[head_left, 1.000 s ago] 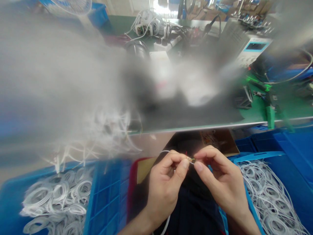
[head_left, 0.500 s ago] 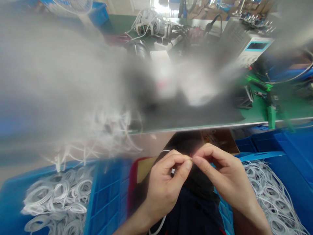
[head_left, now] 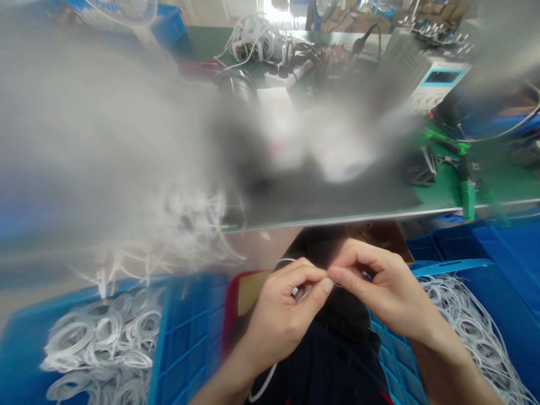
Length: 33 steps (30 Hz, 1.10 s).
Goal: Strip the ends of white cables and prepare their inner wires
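Observation:
Above my lap, my left hand (head_left: 291, 315) is closed in a pinch on a white cable (head_left: 266, 383). Part of the cable shows behind the knuckles, and another stretch hangs in a curve below the wrist. My right hand (head_left: 379, 287) pinches at the cable's end, its thumb and forefinger meeting the left fingertips. A thin pale strand shows just under that contact. The fingers hide most of the wire end.
On the left, a blue crate (head_left: 158, 343) holds coiled white cables (head_left: 71, 337). Another blue crate (head_left: 451, 265) with white cables stands on the right. Ahead runs the green workbench (head_left: 447, 194), with green-handled pliers (head_left: 467, 194) and a bench instrument (head_left: 441, 79). Blur covers much of the bench.
My right hand has shifted slightly up and left, closer against the left fingertips. The small red wire tip seen between the hands before is now hidden.

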Each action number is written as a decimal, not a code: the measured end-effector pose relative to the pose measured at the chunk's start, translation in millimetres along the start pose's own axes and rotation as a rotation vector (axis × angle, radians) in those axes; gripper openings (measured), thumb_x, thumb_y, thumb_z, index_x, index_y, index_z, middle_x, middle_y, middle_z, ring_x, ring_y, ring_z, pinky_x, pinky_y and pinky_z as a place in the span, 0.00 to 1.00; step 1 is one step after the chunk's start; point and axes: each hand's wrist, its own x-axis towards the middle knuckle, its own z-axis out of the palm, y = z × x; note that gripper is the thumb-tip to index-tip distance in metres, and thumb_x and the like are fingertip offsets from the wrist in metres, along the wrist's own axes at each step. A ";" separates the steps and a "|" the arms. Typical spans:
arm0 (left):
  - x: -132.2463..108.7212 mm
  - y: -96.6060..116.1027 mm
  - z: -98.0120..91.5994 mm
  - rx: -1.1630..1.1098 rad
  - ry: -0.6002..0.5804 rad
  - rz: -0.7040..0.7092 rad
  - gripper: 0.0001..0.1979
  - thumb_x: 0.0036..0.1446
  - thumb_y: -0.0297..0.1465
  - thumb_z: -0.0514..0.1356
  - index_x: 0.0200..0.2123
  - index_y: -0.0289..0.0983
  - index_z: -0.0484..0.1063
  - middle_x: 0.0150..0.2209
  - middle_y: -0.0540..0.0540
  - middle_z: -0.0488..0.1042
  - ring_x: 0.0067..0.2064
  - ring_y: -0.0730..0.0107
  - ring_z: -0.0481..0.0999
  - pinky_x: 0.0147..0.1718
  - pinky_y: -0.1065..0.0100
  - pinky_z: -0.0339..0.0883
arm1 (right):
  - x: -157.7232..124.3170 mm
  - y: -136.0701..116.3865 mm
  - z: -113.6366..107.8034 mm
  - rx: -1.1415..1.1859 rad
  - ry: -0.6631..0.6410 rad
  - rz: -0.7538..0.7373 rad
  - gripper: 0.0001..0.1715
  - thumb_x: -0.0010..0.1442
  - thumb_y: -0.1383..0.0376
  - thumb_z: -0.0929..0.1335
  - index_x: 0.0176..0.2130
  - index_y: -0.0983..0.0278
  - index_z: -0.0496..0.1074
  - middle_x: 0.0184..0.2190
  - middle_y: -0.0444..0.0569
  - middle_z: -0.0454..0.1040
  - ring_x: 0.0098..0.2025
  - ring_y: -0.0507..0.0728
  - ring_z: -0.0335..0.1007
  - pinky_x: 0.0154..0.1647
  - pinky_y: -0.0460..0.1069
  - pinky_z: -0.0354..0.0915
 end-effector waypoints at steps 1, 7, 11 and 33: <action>-0.2 -0.3 -0.7 0.001 -0.002 -0.004 0.09 0.73 0.32 0.64 0.38 0.39 0.81 0.33 0.50 0.74 0.35 0.69 0.73 0.37 0.66 0.64 | 1.0 0.5 -0.4 0.002 -0.007 0.009 0.13 0.70 0.60 0.74 0.33 0.60 0.79 0.28 0.43 0.75 0.30 0.54 0.67 0.31 0.50 0.60; -2.8 -3.0 -2.0 0.020 0.016 -0.007 0.08 0.74 0.32 0.63 0.40 0.39 0.82 0.35 0.48 0.75 0.36 0.69 0.73 0.37 0.66 0.64 | 7.9 2.5 -5.0 0.094 -0.095 0.041 0.07 0.68 0.60 0.76 0.39 0.60 0.83 0.34 0.44 0.81 0.35 0.54 0.72 0.35 0.47 0.65; -2.3 -1.0 0.0 0.039 0.050 0.019 0.08 0.73 0.31 0.64 0.39 0.38 0.82 0.33 0.48 0.74 0.34 0.69 0.72 0.35 0.66 0.64 | 7.9 2.0 -2.0 0.136 -0.071 0.042 0.10 0.67 0.59 0.76 0.35 0.62 0.81 0.30 0.43 0.78 0.33 0.53 0.71 0.34 0.47 0.65; -0.4 -5.7 8.7 -0.131 0.215 -0.081 0.09 0.72 0.34 0.65 0.38 0.38 0.81 0.34 0.48 0.75 0.35 0.69 0.72 0.34 0.68 0.65 | -17.6 6.3 38.3 0.162 0.209 -0.005 0.12 0.72 0.61 0.72 0.35 0.62 0.76 0.28 0.42 0.75 0.30 0.52 0.71 0.32 0.45 0.67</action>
